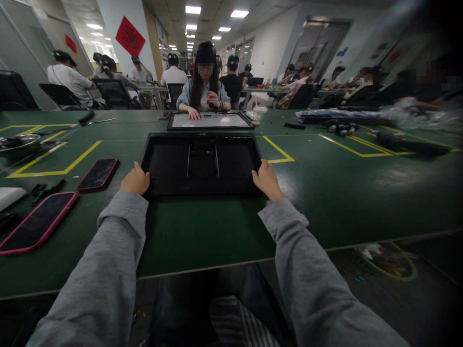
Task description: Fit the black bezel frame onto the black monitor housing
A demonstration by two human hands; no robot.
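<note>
Left hand (135,179) grips the near-left corner of the black monitor shell (201,161), right hand (266,180) clamps the near-right one. It lies flat at 12 o'clock on the green table (202,231). Probably stiff, lightish plastic, so I'd hold it by the edges.

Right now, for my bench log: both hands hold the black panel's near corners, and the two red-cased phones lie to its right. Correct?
Wrong side. The head view shows the left hand and right hand on the near corners of the black panel, but the near phone and far phone, red-cased, lie to its left.
</note>
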